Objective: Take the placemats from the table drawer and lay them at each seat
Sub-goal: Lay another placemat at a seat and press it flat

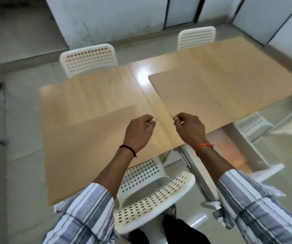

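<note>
A person's right hand (188, 127) pinches the near corner of a tan placemat (226, 95), which stretches away from that hand, up and to its right, above the wooden table (92, 92). The left hand (140, 131) pinches the corner of a second placemat (92, 150) spreading below and to that hand's left. An open drawer (238, 155) sits just beneath the right wrist, a white chair (152, 199) between the forearms.

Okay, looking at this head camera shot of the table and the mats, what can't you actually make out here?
- Open drawer, head view: its contents are hidden by the table edge, glare and the right forearm.
- Left placemat: motion blur smears its edges.
- Left hand: its grip is seen from behind; the corner it pinches is barely visible.
- Right placemat: its far corner is cut by the frame's right edge.
</note>
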The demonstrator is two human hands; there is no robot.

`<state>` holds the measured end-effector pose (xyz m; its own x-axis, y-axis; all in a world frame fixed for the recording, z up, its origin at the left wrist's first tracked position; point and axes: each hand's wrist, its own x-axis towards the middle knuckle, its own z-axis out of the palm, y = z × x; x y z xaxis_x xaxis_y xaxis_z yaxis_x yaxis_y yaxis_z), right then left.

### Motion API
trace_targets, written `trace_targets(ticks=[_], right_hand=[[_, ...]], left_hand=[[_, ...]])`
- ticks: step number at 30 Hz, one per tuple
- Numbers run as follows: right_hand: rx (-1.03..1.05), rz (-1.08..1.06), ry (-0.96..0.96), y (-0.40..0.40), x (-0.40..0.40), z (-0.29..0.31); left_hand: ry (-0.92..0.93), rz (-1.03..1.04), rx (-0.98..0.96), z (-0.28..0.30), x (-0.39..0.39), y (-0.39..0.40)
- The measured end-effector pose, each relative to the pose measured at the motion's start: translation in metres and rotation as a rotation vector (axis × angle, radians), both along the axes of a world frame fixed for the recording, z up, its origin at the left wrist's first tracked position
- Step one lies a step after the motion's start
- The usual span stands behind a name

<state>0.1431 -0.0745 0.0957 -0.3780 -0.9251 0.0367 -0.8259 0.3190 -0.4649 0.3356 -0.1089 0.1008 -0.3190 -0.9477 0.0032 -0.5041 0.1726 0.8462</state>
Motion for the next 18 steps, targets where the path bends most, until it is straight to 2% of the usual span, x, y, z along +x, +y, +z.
trace_targets(ticks=[5, 8, 13, 18], right_hand=[[0.034, -0.079, -0.103, 0.008, -0.086, -0.006], [0.06, -0.064, -0.181, 0.003, -0.137, -0.019], [0.177, -0.002, -0.264, -0.026, -0.201, -0.047], [0.33, -0.083, -0.268, -0.056, -0.249, -0.074]], left_hand=[[0.081, -0.042, 0.197, 0.0, -0.079, -0.013], [0.2, 0.065, 0.397, -0.002, -0.127, -0.025], [0.22, 0.266, 0.537, -0.027, -0.181, -0.054], [0.338, 0.539, 0.766, -0.052, -0.199, -0.075]])
